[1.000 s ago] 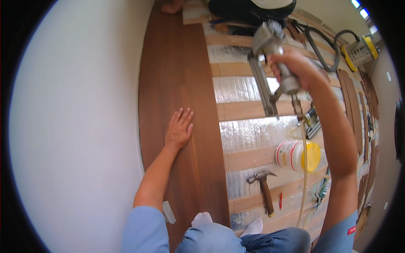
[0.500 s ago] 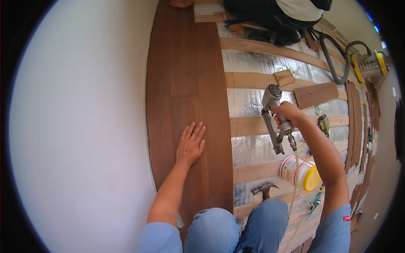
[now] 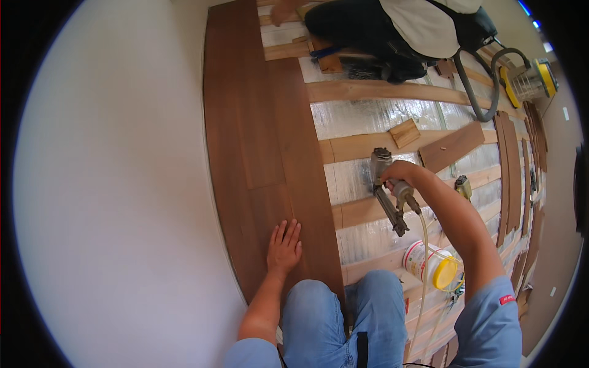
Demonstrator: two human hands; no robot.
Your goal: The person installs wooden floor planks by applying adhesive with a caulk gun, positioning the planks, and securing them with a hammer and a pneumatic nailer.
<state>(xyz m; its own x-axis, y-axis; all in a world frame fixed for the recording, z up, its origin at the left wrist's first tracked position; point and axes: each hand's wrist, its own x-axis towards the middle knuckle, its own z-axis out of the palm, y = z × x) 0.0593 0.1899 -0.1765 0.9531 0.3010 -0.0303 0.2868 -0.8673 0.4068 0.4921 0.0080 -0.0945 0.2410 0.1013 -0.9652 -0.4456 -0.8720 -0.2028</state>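
Since half a second ago, the co-worker's hand (image 3: 284,10) at 12 o'clock has come off the far boards and blurs over the wooden battens (image 3: 392,92), and the hammer has dropped from sight by your knees (image 3: 316,303). You have reddish-brown floorboards (image 3: 245,122) down along the wall (image 3: 123,184), from 7 round to 11 o'clock; whether they are fastened, the view doesn't tell. Between 12 and 4 o'clock, battens and silver foil sheeting (image 3: 350,119) lie uncovered, so much seems left to board. Your left hand (image 3: 285,248) rests palm-down on the boards near 6 o'clock, fingers slightly spread, holding nothing, forearm pointing toward 1. Your right hand (image 3: 402,173), at 3 o'clock, has its fingers wrapped around the pneumatic nail gun (image 3: 404,193), seemingly above the battens; the trigger finger isn't clear. That forearm angles toward 11, and the air hose (image 3: 426,257) trails toward 6.
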